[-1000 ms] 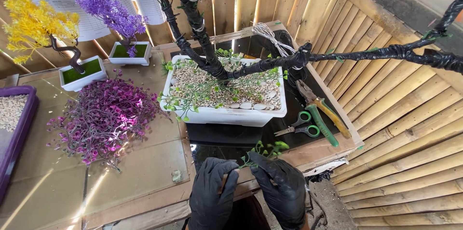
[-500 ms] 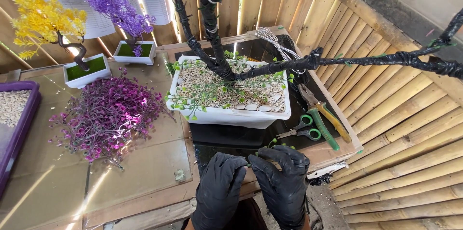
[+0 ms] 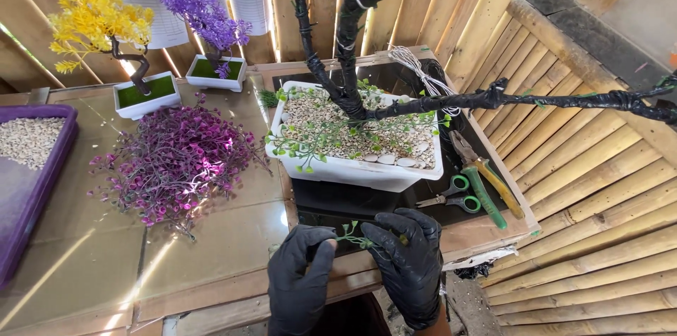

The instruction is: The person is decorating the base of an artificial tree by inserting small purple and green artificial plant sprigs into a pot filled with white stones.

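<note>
Both my hands wear black gloves and meet at the table's near edge. My left hand (image 3: 300, 279) and my right hand (image 3: 407, 262) pinch the two ends of a small green plastic sprig (image 3: 350, 235). Just beyond them stands a white rectangular planter (image 3: 352, 169) filled with pale pebbles and loose green sprigs. A black-wrapped artificial tree trunk (image 3: 347, 61) rises from it, with one long branch (image 3: 564, 101) reaching right.
Green-handled scissors (image 3: 451, 193) and pliers (image 3: 486, 181) lie right of the planter. A heap of purple foliage (image 3: 176, 160) lies to the left, a purple tray of pebbles (image 3: 28, 167) at far left. Small yellow (image 3: 99, 19) and purple (image 3: 201, 8) trees stand behind. A bamboo fence runs along the right.
The view has tilted up and shifted. My hands have moved apart slightly and now hold the green sprig stretched between them.
</note>
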